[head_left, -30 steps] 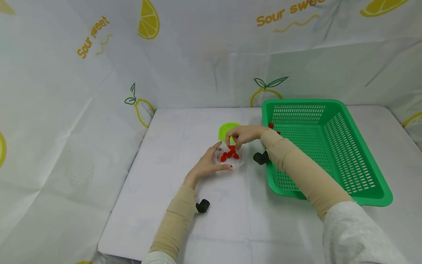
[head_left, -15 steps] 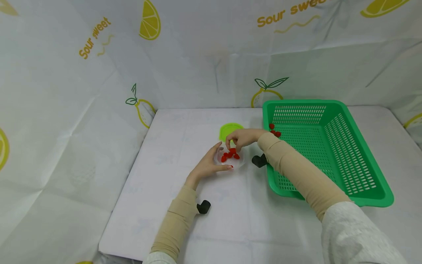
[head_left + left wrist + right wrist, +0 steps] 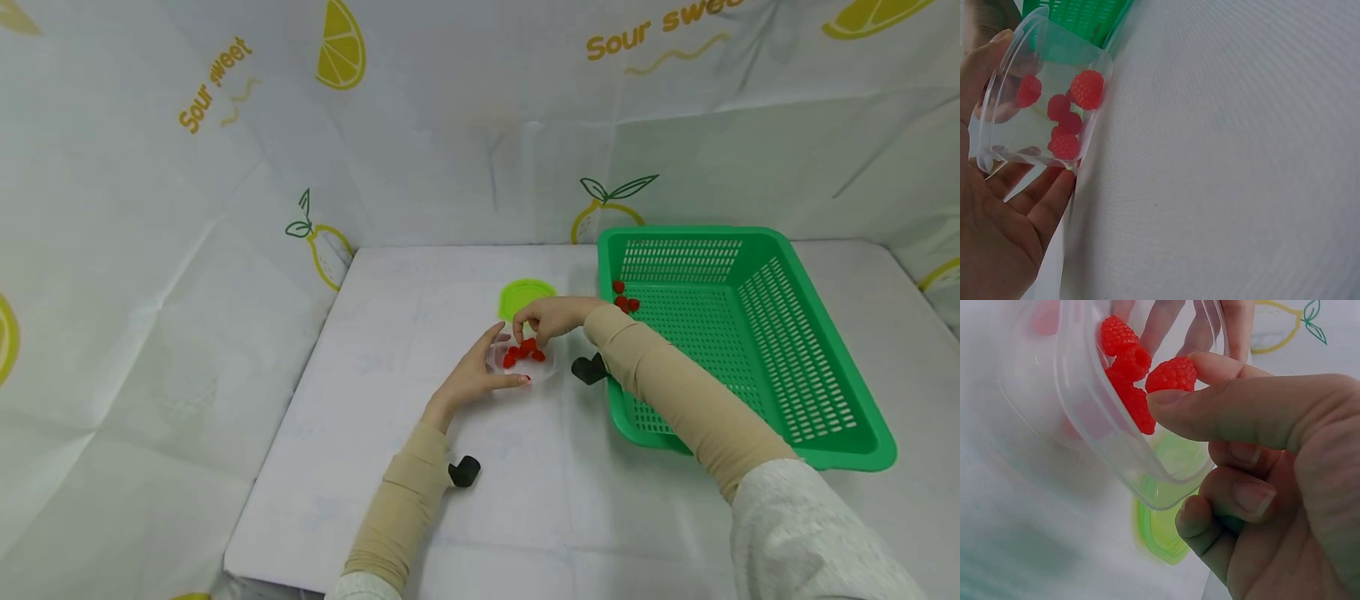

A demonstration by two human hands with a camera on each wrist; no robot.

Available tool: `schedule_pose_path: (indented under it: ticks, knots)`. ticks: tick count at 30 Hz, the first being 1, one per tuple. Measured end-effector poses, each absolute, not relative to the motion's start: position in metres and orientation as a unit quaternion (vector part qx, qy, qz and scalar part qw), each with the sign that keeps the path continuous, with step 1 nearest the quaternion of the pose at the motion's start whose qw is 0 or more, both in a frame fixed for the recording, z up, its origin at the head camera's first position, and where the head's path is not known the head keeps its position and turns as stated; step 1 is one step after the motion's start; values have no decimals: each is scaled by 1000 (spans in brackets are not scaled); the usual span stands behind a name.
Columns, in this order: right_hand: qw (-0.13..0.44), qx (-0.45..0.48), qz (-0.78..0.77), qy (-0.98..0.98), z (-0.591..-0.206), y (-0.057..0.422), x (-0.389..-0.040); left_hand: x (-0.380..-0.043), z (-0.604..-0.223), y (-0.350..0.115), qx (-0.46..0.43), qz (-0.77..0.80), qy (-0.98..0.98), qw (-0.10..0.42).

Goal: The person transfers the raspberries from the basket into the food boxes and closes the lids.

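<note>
A clear plastic container (image 3: 1066, 47) stands on the white table with several red raspberries (image 3: 1064, 147) inside. My left hand (image 3: 468, 375) holds it from the left, thumb on the near side and fingers round the far side. Over the container's mouth is my right hand (image 3: 551, 317), its thumb and index finger pinching one raspberry (image 3: 1172, 375). That raspberry is inside the rim, close above the others. The right hand's other fingers are curled in the right wrist view. Just behind the container lies a green lid (image 3: 521, 293).
A large green plastic basket (image 3: 825, 350) stands on the right, partly under my right forearm. A few raspberries (image 3: 633, 305) lie in its left side. A white cloth with lemon prints (image 3: 450, 125) hangs behind the table.
My right hand has come down slightly into the container with the raspberry. Its wrist has shifted a little, so more raspberries show in the basket. The left hand stays in place.
</note>
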State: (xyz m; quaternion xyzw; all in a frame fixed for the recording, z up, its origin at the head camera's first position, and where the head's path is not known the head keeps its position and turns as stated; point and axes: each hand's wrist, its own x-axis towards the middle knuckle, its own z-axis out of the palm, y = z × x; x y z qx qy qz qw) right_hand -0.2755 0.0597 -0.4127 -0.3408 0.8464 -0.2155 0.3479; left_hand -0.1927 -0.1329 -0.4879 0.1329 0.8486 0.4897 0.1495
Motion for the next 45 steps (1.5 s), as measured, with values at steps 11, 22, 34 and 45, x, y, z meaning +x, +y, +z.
schedule_pose_path:
  ticks: [11,22,34,45]
  knots:
    - [340,-337,-203,854,-415,59,-276,-194,-490,-134,130,499,842,156]
    - [346,-340,-202,851,-413,61,-276,-194,-488,-134,132,503,838,162]
    - [330,-338,-203,858,-392,65,-271,-194,-488,-134,129,505,837,167]
    - [269,-301,-304,863,-363,105,-275,-195,-488,-133,128,501,839,168]
